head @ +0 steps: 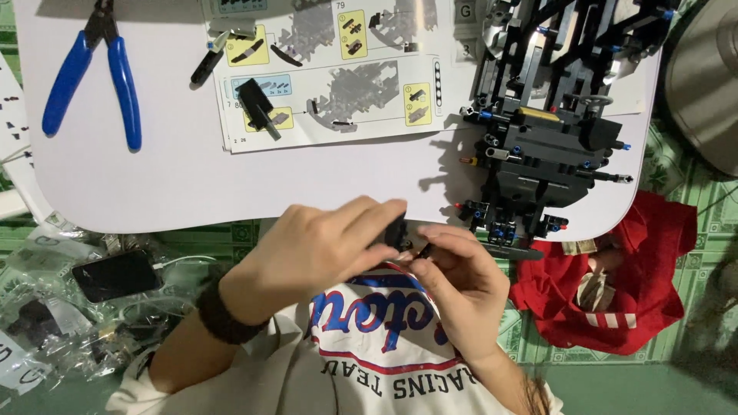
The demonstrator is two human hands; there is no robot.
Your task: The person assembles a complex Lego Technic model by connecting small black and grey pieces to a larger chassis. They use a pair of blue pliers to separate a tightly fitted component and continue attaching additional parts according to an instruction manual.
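Head view: both hands, left hand (323, 250) and right hand (453, 288), pinch black piece (397, 230) off table edge (177, 219).

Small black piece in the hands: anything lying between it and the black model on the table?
Nothing visible. The small black piece sits pinched between left hand and right hand; bare white table separates it from the black model.

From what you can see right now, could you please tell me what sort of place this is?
Probably a home hobby spot on a floor: a low white table bears an instruction sheet, a half-built black brick model and blue cutters.
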